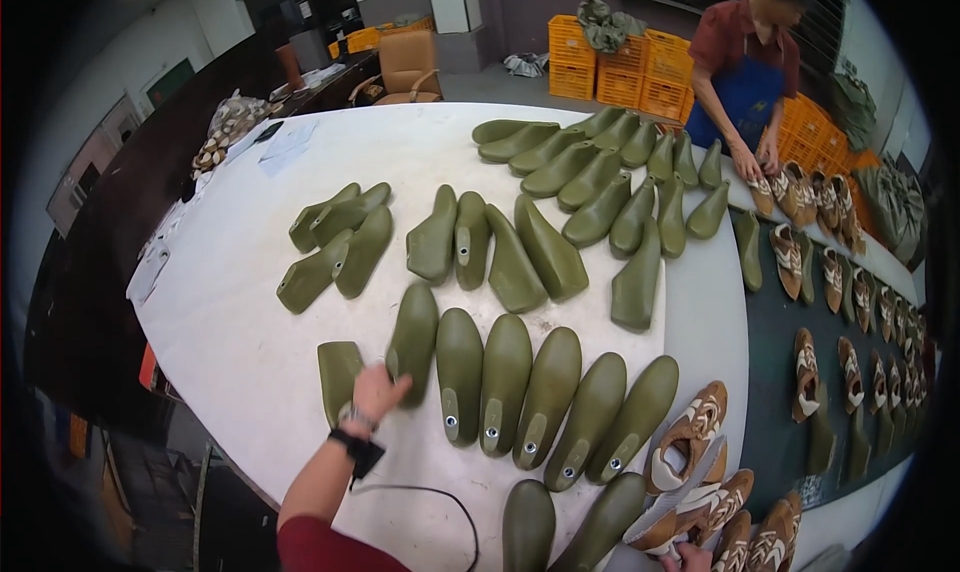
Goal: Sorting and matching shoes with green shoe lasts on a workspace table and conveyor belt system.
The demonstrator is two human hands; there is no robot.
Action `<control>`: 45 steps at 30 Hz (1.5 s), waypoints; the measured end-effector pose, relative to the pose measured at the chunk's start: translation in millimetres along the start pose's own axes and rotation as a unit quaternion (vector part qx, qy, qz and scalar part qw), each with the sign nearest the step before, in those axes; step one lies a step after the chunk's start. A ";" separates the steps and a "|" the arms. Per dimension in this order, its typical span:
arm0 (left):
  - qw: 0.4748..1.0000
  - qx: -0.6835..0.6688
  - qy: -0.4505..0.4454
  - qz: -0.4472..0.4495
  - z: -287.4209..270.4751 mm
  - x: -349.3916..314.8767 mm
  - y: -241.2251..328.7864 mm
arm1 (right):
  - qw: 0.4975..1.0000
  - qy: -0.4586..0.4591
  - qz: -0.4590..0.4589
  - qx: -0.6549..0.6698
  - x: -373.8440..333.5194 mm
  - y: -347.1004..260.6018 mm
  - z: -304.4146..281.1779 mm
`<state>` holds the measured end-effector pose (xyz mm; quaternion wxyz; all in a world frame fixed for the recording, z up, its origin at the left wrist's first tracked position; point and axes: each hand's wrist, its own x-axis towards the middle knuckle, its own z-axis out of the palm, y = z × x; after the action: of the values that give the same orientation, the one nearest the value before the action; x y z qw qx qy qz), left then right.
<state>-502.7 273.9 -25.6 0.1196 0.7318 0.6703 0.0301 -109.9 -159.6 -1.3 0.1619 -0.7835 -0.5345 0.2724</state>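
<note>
My left hand [376,396] reaches among the green shoe lasts on the white table. Its thumb lies across the heel end of one shoe last [413,334], and the hand appears closed on it; its other fingers are mostly hidden. Just left of this hand is a shorter-looking last [339,370]. At the lower edge, my right hand [690,558], only partly in view, grips a brown and white sneaker [690,517] with its grey sole showing. Beside that sneaker is another brown sneaker [697,427]. A row of several lasts [507,372] lies between my hands.
More green lasts [590,177] cover the table's far side. Rightward, a dark green surface [775,372] carries rows of sneakers and lasts. A co-worker [745,72] in a blue apron handles sneakers there. Orange crates [572,57] and a tan chair [408,62] stand behind. A black cable [440,492] hangs from my left wrist.
</note>
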 end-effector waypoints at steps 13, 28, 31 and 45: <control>0.994 -0.098 0.044 0.005 -16.3 201.0 124.5 | 0.999 -0.013 0.044 0.015 3.1 8.0 12.7; 0.961 -0.211 0.164 -0.074 43.1 366.5 -65.1 | 0.999 -0.004 -0.013 -0.034 8.9 21.6 8.0; 0.952 -0.197 0.165 -0.169 86.4 360.1 -23.9 | 0.999 0.019 0.006 -0.041 6.5 27.3 18.6; 0.982 0.125 0.129 0.062 31.0 292.0 58.3 | 0.998 0.046 -0.046 -0.022 8.4 29.6 17.7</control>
<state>-410.4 554.0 -77.0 -0.0624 0.7710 0.6320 0.0471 -96.1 -163.6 -33.7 0.1817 -0.7730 -0.5680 0.2165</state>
